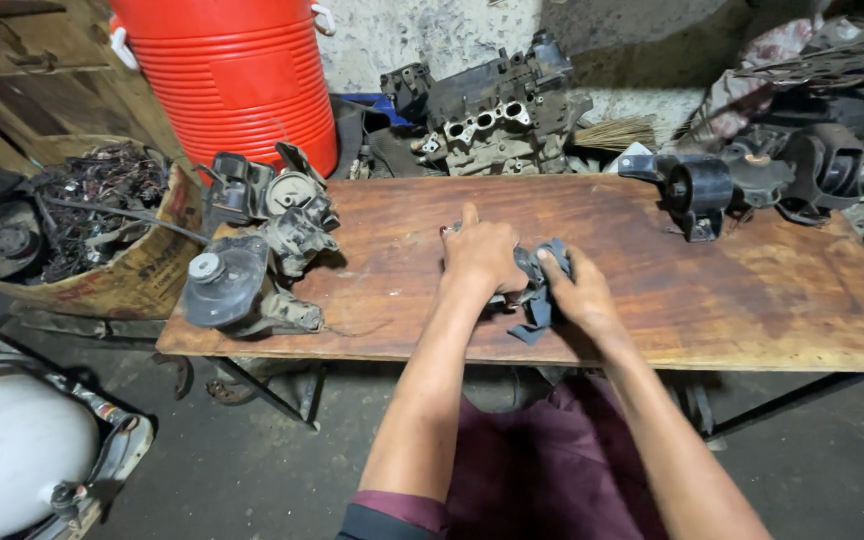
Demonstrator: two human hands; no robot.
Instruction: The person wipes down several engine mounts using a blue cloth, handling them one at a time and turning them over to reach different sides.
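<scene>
Standing on thin dark metal legs over a grimy concrete floor (252,470), a worn wooden table (752,300). Rising at the far side, a rough whitewashed wall (422,35); leaning at far left, old wooden planks (22,90). Sitting against that wall, a red ribbed barrel (237,70). Falling dimly across the room, soft light, leaving the far right corner in shadow.

One wooden worktop (652,290) carries the parts. Two hands are on it, the left hand (482,255) and the right hand (577,290), with one dark rag (537,300) between them. One cluster of grimy engine mounts (257,255) sits at the worktop's left end; their number cannot be told. One black mount (697,190) sits at the right. One red cooler (232,75), one engine block (492,110) and one cardboard box of wires (102,250) stand beyond.
</scene>
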